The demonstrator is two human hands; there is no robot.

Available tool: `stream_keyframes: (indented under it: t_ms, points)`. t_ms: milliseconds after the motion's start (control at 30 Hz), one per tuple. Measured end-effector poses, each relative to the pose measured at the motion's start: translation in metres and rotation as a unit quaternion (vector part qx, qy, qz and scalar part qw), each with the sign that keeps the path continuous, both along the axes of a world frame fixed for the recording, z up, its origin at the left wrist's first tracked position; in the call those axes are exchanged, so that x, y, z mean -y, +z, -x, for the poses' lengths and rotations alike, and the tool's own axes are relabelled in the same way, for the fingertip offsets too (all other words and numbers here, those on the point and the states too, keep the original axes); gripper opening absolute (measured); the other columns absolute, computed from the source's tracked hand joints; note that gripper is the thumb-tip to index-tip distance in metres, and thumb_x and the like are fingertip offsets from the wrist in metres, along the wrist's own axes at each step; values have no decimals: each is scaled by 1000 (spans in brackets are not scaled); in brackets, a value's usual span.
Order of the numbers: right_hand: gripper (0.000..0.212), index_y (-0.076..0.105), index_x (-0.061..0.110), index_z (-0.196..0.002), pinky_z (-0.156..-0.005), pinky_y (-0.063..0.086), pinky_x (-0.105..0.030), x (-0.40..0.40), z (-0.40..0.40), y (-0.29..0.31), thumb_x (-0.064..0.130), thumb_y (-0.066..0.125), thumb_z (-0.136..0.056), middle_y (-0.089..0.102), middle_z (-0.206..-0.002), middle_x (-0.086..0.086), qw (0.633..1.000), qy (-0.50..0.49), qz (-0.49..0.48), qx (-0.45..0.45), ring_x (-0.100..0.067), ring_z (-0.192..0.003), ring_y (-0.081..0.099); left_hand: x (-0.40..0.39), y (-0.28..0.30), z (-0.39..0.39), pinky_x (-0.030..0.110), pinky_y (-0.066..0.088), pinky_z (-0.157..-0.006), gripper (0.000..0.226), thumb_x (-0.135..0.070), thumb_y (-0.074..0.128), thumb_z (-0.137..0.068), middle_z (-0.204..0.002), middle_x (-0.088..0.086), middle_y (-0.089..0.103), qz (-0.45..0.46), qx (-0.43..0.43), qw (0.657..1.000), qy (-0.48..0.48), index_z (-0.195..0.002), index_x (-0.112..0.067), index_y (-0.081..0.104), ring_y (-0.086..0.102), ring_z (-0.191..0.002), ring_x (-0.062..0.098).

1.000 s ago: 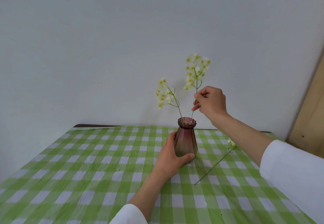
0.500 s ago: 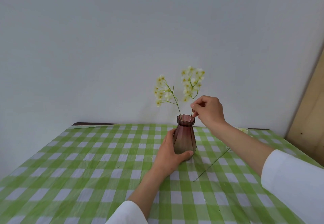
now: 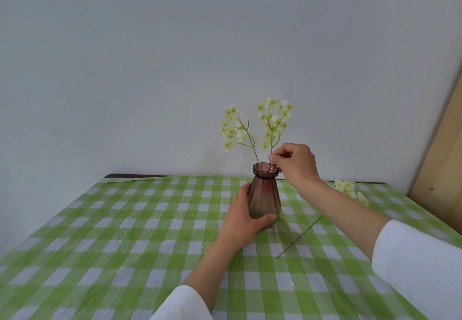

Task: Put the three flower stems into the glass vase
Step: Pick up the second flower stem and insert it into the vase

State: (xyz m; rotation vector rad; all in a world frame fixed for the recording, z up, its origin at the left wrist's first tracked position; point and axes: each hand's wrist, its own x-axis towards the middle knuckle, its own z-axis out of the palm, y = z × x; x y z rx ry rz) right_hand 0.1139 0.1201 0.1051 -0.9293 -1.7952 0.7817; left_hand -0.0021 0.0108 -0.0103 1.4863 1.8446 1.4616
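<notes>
Two flower stems stand in the glass vase near the middle of the frame. The vase is dark pink and see-through, with a wide rim and flat sides. It stands upright on the table, which has a green and white check cloth on it.

The first stem leans to the left out of the vase mouth, with small pale yellow flowers at its top. The second stem stands almost straight up, just to the right of the first, and its flowers are a bit higher in the frame.

The right hand is at the right side of the vase rim. Its thumb and first finger pinch the second stem just above the rim, and the other fingers are curled in. The left hand wraps around the lower part of the vase from the left, with the thumb across the front near the bottom.

The third stem lies flat on the table to the right of the vase. Its thin green end points toward the lower middle of the frame. Its flowers peek out behind the right arm, near the far edge of the table. Both arms wear white sleeves. A plain white wall fills the top of the frame.
</notes>
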Motion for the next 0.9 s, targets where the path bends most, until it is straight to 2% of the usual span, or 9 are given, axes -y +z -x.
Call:
stream_keyframes:
  t_ms: [100,267,367,533,600,667,767,900]
  points:
    - [18,77,14,-71,-61,47,-21,0,0,-2,8,81,-88,72,-67,2,1000,5,6,-3,-11,-59,63,0,1,0,38,52,-107,95,-48,88,-77,-147,-10,56,-1,1,1000,0,-155,-30,37,59,-130,12]
    - [19,76,14,-72,-49,46,-12,0,0,-4,7,80,-88,73,-70,-2,999,18,26,-1,-13,-59,63,0,2,-1,39,53,-107,94,-47,88,-77,-147,-9,56,-1,0,1000,-1,-154,-29,38,59,-130,13]
    - [18,75,13,-72,-52,50,-17,1,-1,-5,5,80,-88,74,-71,-5,999,27,36,-6,-14,-60,65,1,1,-1,40,53,-108,95,-47,88,-78,-148,-9,56,-1,1,1000,-1,-155,-29,37,58,-131,14]
    - [17,76,14,-71,-58,53,-27,1,-2,-8,8,82,-86,74,-71,-3,999,28,41,-7,-9,-52,62,1,1,0,38,52,-108,94,-46,89,-78,-147,-9,56,-4,3,1000,-1,-155,-28,38,59,-131,13]
    - [16,76,15,-72,-59,56,-31,2,-2,-9,10,82,-85,75,-72,-5,999,26,46,-9,-12,-54,62,0,1,0,36,53,-106,94,-46,88,-77,-146,-10,57,-4,3,1000,-1,-154,-29,38,59,-129,12]
    - [15,76,16,-72,-57,53,-29,2,-2,-9,11,82,-85,74,-71,-4,999,25,47,-12,-15,-56,61,0,1,0,35,53,-106,94,-47,88,-77,-146,-10,57,-5,4,1000,-2,-154,-30,38,59,-129,12]
    - [16,77,16,-72,-52,45,-21,2,-2,-10,13,82,-86,73,-67,0,998,24,53,-13,-9,-49,60,0,0,0,35,53,-106,95,-48,88,-76,-145,-11,57,-5,4,1000,-2,-154,-31,38,59,-129,11]
    - [15,79,14,-74,-50,43,-21,3,-4,-13,16,81,-89,70,-58,8,997,27,64,-22,-3,-43,59,0,0,0,33,53,-103,93,-50,87,-76,-144,-12,58,-5,3,1000,-2,-153,-32,39,60,-128,10]
